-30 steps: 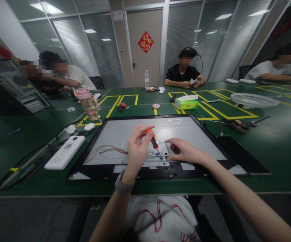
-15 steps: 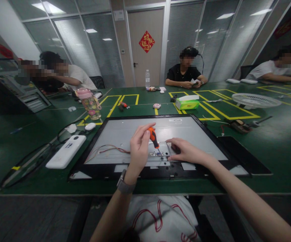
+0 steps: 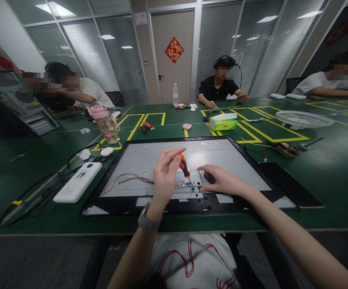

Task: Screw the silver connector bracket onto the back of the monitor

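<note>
A screwdriver [image 3: 185, 165] with an orange and black handle is in my left hand [image 3: 164, 172], held between thumb and fingers. It leans, its tip down at a small metal bracket [image 3: 195, 177] near the front edge of a flat display panel [image 3: 237, 158]. This panel has a grey metal back and a black frame and lies flat on the table. My right hand [image 3: 222, 180] grips the right side of the bracket between thumb and index finger. Thin coloured wires [image 3: 131, 175] run left from the bracket area. Whatever the screwdriver's tip meets is too small to make out.
Left of the panel lie a white power bank [image 3: 79, 182] and a black cable [image 3: 26, 204]; a pink-lidded bottle [image 3: 105, 126] stands behind. A green tissue box [image 3: 222, 122] is beyond. A black slab [image 3: 292, 184] lies right. Co-workers sit around the table.
My hands and the screwdriver keep nearly the same pose. Across the table, the co-worker in black has parted their hands and lowered one to the tabletop. The view has shifted slightly.
</note>
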The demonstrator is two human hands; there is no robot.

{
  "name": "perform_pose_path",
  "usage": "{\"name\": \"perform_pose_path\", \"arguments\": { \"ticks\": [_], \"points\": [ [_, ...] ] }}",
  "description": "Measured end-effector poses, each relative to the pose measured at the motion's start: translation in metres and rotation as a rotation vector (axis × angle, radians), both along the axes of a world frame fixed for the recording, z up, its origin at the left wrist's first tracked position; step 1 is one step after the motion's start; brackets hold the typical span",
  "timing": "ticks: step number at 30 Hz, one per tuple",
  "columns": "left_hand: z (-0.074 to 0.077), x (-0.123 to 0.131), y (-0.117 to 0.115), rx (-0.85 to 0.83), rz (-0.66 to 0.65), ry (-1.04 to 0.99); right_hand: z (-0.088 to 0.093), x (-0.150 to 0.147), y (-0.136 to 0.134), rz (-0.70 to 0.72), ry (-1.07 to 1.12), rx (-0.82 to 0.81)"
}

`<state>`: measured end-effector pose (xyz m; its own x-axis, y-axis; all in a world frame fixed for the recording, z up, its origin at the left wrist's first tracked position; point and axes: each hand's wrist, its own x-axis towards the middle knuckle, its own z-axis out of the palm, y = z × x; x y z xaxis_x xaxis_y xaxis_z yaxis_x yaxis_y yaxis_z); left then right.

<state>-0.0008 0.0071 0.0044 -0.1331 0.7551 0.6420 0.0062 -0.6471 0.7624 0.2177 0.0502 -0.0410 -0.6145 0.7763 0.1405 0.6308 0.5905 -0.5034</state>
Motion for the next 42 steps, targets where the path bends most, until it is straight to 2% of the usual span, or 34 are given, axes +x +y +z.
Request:
{"name": "perform_pose_path", "arguments": {
  "ticks": [4,9,14,18,19,23,24,28,33,38,42],
  "points": [
    [-0.0027,-0.0007,0.0014,-0.022,-0.062,-0.009,0.0004,-0.0001,-0.0002,0.001,-0.005,-0.003],
    [-0.0008,0.0001,-0.0016,0.045,0.075,0.061,0.0028,-0.0007,-0.0015,-0.001,-0.010,-0.011],
    [-0.0006,0.0012,-0.0017,0.053,0.030,0.045,0.0034,-0.0016,-0.0018,-0.002,-0.015,-0.011],
    [-0.0037,0.0008,0.0003,0.075,0.172,0.060,0.0022,-0.0011,-0.0011,0.003,-0.004,-0.008],
    [-0.0041,0.0005,0.0002,0.072,0.171,0.058,0.0020,-0.0009,-0.0009,0.003,0.000,-0.008],
    [-0.0022,0.0005,-0.0016,0.020,-0.007,0.032,0.0022,-0.0004,-0.0008,0.000,0.008,-0.010],
    [-0.0015,0.0007,-0.0020,0.012,-0.016,0.030,0.0023,-0.0004,-0.0009,-0.002,0.008,-0.011],
    [-0.0002,0.0009,-0.0019,0.025,0.086,0.051,0.0022,-0.0004,-0.0007,-0.002,0.001,-0.008],
    [0.0007,0.0009,-0.0014,-0.005,-0.019,0.026,0.0010,0.0001,0.0002,0.005,0.005,-0.004],
    [0.0023,0.0022,-0.0022,0.035,0.071,0.023,0.0016,-0.0004,-0.0005,0.002,0.011,-0.003],
    [0.0012,0.0018,-0.0016,-0.022,-0.029,0.012,0.0023,-0.0008,-0.0011,-0.003,-0.005,-0.008]
  ]
}}
